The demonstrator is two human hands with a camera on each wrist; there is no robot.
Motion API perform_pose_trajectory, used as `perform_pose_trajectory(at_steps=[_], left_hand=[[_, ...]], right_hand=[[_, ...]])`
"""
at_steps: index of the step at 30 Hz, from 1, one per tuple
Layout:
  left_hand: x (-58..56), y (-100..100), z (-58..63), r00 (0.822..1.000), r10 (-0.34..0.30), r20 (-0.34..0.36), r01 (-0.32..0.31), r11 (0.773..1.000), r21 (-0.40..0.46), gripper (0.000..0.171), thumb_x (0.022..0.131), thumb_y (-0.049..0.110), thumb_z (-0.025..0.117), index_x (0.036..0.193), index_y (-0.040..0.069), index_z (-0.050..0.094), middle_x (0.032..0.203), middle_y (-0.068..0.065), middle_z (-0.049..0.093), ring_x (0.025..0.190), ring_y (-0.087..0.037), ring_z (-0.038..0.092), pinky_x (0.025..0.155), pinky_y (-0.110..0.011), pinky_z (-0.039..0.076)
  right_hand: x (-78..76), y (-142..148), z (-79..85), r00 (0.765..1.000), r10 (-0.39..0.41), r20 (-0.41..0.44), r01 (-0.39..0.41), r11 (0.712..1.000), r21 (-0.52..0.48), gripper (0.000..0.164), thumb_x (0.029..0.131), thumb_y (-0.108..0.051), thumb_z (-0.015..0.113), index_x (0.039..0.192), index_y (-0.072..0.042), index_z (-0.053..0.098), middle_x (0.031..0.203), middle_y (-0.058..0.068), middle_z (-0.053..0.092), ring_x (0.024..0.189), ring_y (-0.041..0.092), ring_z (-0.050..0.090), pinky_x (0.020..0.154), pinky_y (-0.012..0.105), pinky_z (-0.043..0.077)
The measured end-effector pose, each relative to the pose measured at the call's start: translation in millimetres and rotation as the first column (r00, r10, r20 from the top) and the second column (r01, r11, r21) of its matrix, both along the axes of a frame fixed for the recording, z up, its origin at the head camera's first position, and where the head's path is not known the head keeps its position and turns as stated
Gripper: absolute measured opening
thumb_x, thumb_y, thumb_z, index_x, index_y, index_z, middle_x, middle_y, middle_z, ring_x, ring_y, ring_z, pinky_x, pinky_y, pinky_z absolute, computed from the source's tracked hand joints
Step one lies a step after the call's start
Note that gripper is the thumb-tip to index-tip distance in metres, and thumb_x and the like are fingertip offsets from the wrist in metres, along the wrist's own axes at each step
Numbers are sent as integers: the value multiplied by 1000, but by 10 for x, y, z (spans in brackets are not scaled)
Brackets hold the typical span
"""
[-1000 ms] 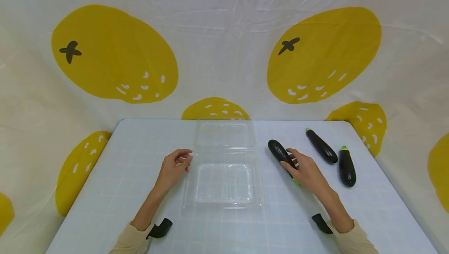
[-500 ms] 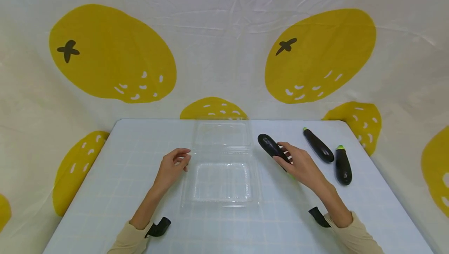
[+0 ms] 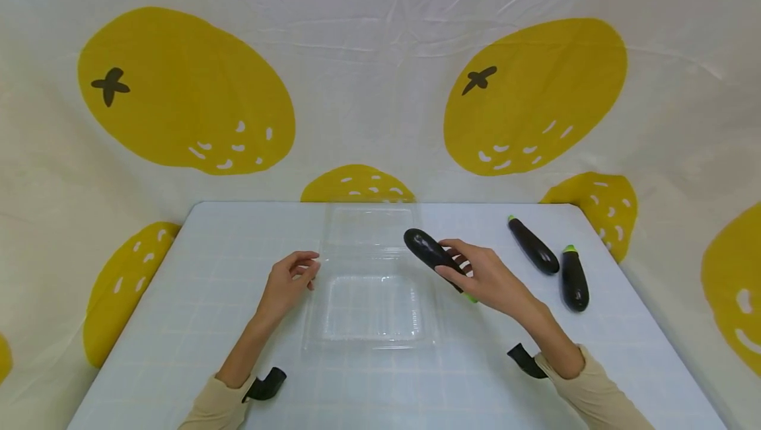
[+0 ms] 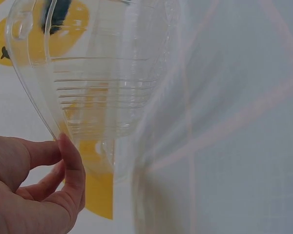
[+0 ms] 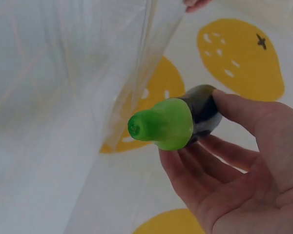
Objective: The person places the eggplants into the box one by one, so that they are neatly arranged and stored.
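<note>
An eggplant (image 3: pixel 429 250), dark with a green cap, is gripped between the thumb and fingers of my right hand (image 3: pixel 490 279). It hangs tilted over the right side of a clear plastic clamshell container (image 3: pixel 371 344), which lies unfolded on the table with its lid at the back. The green cap (image 5: pixel 171 124) faces the right wrist camera. At the container's left edge, my left hand (image 3: pixel 289 285) pinches the rim between thumb and finger, as the left wrist view shows at the fingertips (image 4: pixel 66 144).
Two more eggplants lie at the right of the table: one (image 3: pixel 534 245) slanting near the back, the other (image 3: pixel 575 281) closer to me. A white cloth with yellow fruit prints (image 3: pixel 357 100) hangs behind the table (image 3: pixel 178 324).
My right hand has lifted the eggplant and carried it left, from beside the container to over its right edge. My left hand stays at the container's left rim.
</note>
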State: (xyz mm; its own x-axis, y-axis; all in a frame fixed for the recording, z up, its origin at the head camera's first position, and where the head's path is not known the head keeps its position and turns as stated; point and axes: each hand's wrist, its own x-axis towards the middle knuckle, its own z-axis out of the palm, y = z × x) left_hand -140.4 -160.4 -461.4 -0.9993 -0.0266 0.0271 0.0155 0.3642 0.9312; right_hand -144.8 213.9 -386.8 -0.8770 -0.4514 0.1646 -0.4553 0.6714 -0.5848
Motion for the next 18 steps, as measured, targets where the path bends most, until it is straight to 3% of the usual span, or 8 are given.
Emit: perform_pose_trajectory(at_steps=[8,18], left_hand=[[-8,-15,-29,1000,-4,-12,4,1000,4,29,101,10,67,126,-4,65,104,-19,67,66,-19,64,66,-25,55],[-17,-5,-29,1000,6,13,-6,1000,3,30,101,13,67,127,-2,66,105,-18,68,67,-20,64,68,-28,55]], right_hand=[[14,-230,47,991,119,68,-116,992,-42,44,98,-27,73,136,-6,61,113,3,72,98,18,70,85,31,59],[8,-476,-68,957,259,127,-247,963,-105,42,101,-26,69,136,-5,60,117,8,72,101,20,70,84,34,59]])
